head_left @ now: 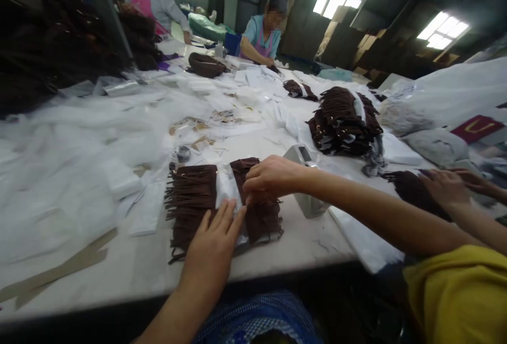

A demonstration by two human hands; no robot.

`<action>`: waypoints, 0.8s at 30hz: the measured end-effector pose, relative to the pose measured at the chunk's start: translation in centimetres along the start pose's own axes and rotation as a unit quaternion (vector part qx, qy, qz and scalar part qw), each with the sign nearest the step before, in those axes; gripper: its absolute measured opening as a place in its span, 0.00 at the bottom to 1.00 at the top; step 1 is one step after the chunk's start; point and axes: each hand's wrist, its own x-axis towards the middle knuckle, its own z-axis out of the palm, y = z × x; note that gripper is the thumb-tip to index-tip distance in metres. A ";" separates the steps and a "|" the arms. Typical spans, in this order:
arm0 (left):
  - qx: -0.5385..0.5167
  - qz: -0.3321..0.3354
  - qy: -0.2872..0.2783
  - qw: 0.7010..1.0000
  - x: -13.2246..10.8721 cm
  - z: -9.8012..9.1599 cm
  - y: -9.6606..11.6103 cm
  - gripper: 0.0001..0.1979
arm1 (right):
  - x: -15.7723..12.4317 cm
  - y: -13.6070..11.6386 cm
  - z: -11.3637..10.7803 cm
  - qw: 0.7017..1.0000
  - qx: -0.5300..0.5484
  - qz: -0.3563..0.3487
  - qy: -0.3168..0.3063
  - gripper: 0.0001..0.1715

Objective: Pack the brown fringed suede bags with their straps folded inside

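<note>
A dark brown fringed suede-like piece [194, 188] lies on the table in front of me, with a white wrapping band [225, 183] across its middle. My left hand [216, 238] rests on the band and the near fringe, fingers stretched out and palm down. Over the right half of the piece, my right hand [267, 178] has its fingers pinched together close to the band's edge; what is between the fingertips is hidden. Just behind my right wrist stands a grey device that looks like a tape dispenser [309, 204], partly covered by my forearm.
Brown fringed pieces are stacked [343, 117] at the back right. Translucent white plastic bags [79, 164] cover the left side, near a brown paper strip [67, 267]. A co-worker's hands [447, 191] are at the right on another dark piece. Two people [261, 38] work across the table.
</note>
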 end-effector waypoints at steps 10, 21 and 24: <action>-0.012 -0.001 0.011 1.000 -0.5 0.9 -0.4 0.32 | 9.3 5.2 1.6 0.988 -0.022 -0.066 -0.141 0.17; -0.024 -0.007 0.019 1.000 -0.5 0.8 -0.5 0.31 | 8.2 9.2 2.3 0.977 -0.026 0.208 -0.037 0.07; -0.033 -0.015 0.032 0.999 -0.5 0.9 -0.4 0.29 | 3.8 4.0 2.0 0.956 0.105 0.246 0.116 0.12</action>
